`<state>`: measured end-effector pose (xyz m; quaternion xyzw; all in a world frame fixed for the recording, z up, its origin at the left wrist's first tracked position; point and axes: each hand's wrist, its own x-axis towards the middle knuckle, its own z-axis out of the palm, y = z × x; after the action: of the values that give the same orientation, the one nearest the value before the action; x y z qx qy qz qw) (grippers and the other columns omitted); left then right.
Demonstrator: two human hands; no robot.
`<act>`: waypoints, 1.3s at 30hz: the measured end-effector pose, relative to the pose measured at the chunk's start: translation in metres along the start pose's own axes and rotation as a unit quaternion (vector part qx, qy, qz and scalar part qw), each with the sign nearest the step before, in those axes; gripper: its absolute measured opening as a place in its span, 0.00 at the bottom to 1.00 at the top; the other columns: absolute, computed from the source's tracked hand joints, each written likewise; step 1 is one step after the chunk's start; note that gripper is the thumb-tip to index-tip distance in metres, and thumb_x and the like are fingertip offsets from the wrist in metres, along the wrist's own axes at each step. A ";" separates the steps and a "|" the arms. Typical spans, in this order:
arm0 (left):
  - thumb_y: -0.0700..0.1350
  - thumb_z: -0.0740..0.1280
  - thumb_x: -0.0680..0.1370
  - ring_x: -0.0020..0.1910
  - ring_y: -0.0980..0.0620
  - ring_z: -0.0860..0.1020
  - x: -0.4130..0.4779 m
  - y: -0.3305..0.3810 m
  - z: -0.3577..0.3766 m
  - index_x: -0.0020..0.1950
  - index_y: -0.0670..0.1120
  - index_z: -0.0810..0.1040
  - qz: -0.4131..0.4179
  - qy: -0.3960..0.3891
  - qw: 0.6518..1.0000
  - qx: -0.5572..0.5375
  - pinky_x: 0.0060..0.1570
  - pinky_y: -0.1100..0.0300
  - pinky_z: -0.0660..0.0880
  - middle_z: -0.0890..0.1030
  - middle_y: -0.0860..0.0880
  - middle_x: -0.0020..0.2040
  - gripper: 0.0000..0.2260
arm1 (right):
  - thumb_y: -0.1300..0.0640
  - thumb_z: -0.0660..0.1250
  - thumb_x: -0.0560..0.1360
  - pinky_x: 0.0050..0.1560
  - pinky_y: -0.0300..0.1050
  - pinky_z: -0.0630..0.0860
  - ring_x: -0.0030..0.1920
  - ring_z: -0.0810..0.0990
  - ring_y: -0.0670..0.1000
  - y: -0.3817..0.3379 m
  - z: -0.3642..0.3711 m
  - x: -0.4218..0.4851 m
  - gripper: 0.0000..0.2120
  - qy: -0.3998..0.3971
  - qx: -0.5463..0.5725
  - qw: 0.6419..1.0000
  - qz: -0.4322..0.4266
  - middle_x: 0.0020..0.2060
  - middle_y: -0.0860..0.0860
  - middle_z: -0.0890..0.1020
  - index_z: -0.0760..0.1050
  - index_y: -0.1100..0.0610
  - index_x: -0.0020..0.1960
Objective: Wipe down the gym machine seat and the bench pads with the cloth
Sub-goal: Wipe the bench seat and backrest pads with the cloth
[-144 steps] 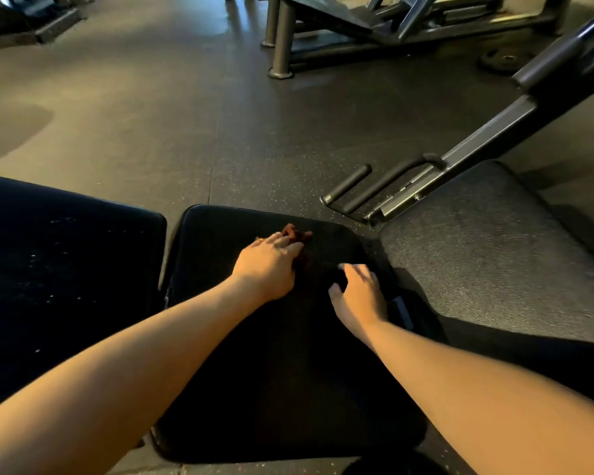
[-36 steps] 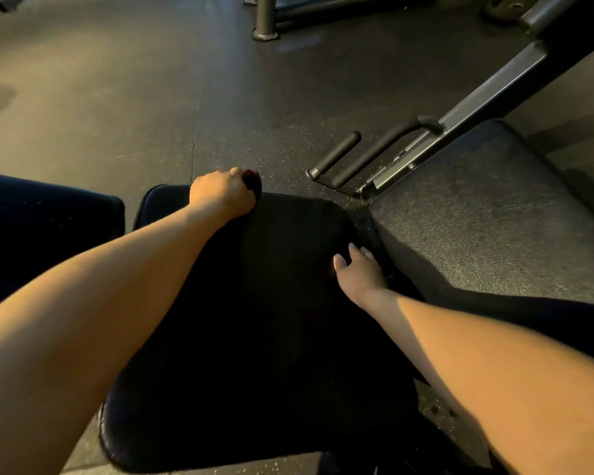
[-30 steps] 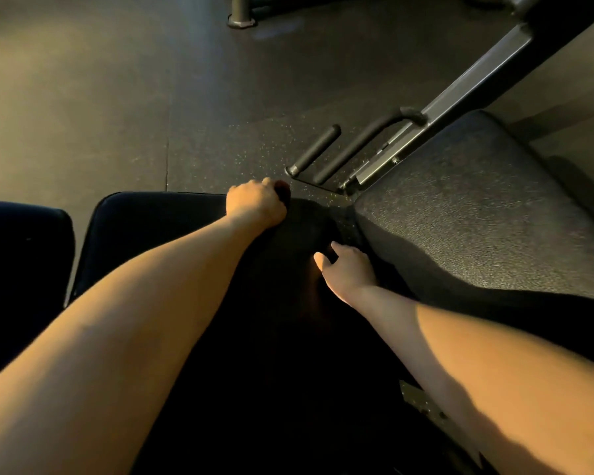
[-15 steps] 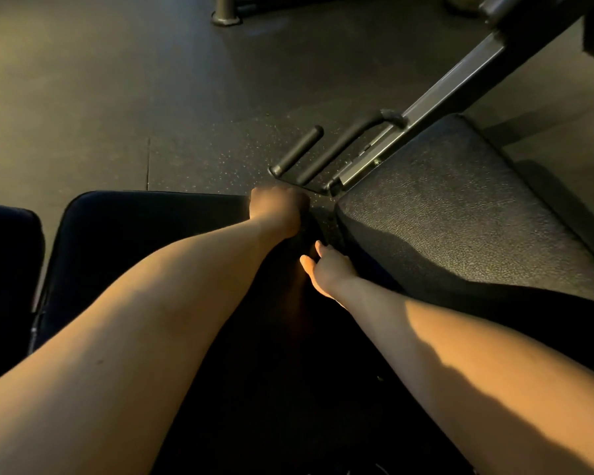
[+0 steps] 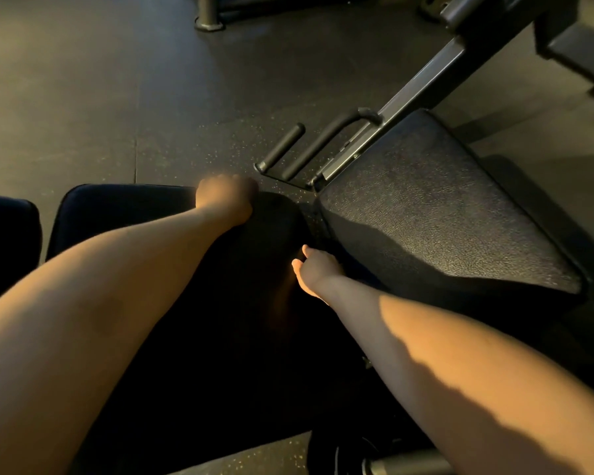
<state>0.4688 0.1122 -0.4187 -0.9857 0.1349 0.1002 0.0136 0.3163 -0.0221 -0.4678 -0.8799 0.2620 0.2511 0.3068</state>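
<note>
Left hand (image 5: 225, 198): fingers curled into a fist, knuckles up, pressed on the far edge of the black pad (image 5: 220, 337) near its right-hand corner. The cloth is not visible; it is judged to be bunched under this fist, since no cloth lies anywhere else in view. Right hand (image 5: 318, 269): fingers loosely extended, holding nothing visible, resting at the right edge of the same pad beside the narrow gap that separates it from the grey pad (image 5: 426, 217). The grey pad has a pebbled surface and slopes away to the right. Beyond its upper end, a metal beam (image 5: 415, 87) carries 2 black handles (image 5: 283, 147) over the speckled floor (image 5: 83, 97). A 3rd pad (image 5: 7, 241), dark, lies just beside the black pad at the left. Assessment: the step in hand is wiping the far border of the black pad. To do it well, the fist should open enough to spread the cloth flat, keep steady downward pressure, and follow the rounded corner over the lip, where grime tends to collect. The right hand should brace the pad but keep clear of the stroke. Strokes should overlap, working from the far edge back toward the body. The grey pad and the 3rd pad appear outstanding.
</note>
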 end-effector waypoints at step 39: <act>0.55 0.57 0.84 0.78 0.47 0.61 -0.110 0.089 0.067 0.77 0.50 0.66 0.251 -0.088 0.964 -0.014 0.76 0.51 0.56 0.65 0.46 0.78 0.22 | 0.63 0.61 0.77 0.45 0.48 0.73 0.52 0.80 0.63 0.066 -0.009 -0.033 0.09 0.145 0.013 0.988 -0.042 0.48 0.63 0.82 0.79 0.59 0.51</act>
<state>0.3276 0.0587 -0.4617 -0.9075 0.3749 0.1889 -0.0143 0.2542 -0.0625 -0.4680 -0.9132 0.2699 0.1042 0.2870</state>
